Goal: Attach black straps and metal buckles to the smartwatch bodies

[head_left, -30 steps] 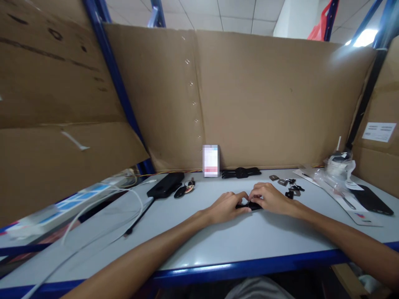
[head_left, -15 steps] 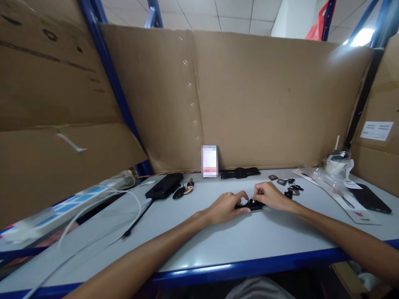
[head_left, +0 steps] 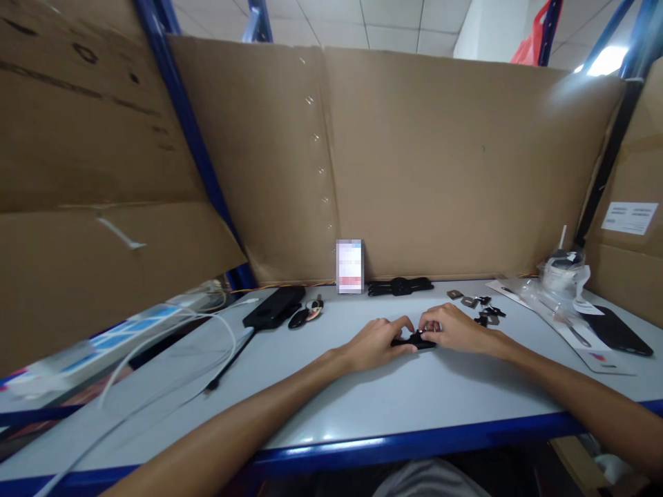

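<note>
A small black elongated part (head_left: 417,340) lies on the grey-white tabletop between my two hands. My left hand (head_left: 376,343) grips its left end, thumb along the near side and index finger bent over the far side. From the right, my right hand (head_left: 452,327) bends over the part, with thumb and fingertips pinched together on its top. A tiny pale spot shows at those fingertips, too small to name. The right end of the part is hidden behind my right hand. Just beyond that hand lie several small black pieces (head_left: 489,312) and flat grey-brown squares (head_left: 454,294).
A phone (head_left: 350,267) leans on the cardboard wall (head_left: 440,159). Nearby are a folded black frame (head_left: 400,286), a black box (head_left: 274,307) with a cable, and keys (head_left: 299,317). White cables (head_left: 231,338) run left. At right sit plastic packaging (head_left: 562,290) and a black phone-like slab (head_left: 621,331).
The right hand's fingers have curled lower over the black part, and the small shiny bit at the fingertips is now less visible. My left hand keeps its grip.
</note>
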### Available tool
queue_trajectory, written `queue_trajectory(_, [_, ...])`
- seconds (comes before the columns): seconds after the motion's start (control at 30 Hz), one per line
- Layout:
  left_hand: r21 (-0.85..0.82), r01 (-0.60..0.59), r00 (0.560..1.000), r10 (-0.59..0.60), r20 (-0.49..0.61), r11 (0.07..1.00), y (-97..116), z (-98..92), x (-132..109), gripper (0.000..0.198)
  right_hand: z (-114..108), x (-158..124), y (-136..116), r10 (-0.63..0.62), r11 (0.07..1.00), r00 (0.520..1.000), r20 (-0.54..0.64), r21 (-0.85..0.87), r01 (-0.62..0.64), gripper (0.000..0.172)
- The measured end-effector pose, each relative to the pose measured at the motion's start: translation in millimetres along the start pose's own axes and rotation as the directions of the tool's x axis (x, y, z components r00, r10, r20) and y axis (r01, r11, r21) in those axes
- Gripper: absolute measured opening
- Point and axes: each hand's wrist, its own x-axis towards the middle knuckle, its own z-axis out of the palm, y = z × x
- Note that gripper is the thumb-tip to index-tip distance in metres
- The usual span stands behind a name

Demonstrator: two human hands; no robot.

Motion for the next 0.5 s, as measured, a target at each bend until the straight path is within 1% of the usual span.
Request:
queue_trajectory(0.07, [-0.002, 0.0, 1.0, 0.0, 0.002, 1.0, -0.7, 0.5, 0.2, 0.034, 2.8, 1.1, 1.5, -0.072, 0.997, 0.997, -0.023, -0.014, 0.072, 0.01])
queue_trajectory(0.13, [-0.004, 0.0, 1.0, 0.0, 0.0, 1.0, -1.0, 0.7, 0.3, 0.034, 6.3, 2.5, 3.5, -0.139, 0.99, 0.988, -0.062, -0.022, 0.138, 0.015])
queue_trajectory(0.27, [-0.004, 0.002, 1.0, -0.002, -0.001, 1.0, -1.0, 0.6, 0.6, 0.033, 9.6, 5.2, 8.3, -0.203, 0.979, 0.977, -0.071, -0.016, 0.202, 0.019])
queue_trajectory(0.4, [0.009, 0.007, 1.0, -0.007, 0.007, 1.0, -0.8, 0.3, 0.7, 0.032, 7.2, 5.3, 9.9, -0.206, 0.977, 0.978, -0.038, -0.061, 0.204, 0.017])
queue_trajectory(0.5, [0.012, 0.001, 1.0, -0.001, 0.003, 1.0, -0.4, -0.2, 0.6, 0.033, 5.4, 2.1, 6.5, -0.144, 0.986, 0.988, -0.057, -0.098, 0.138, 0.014])
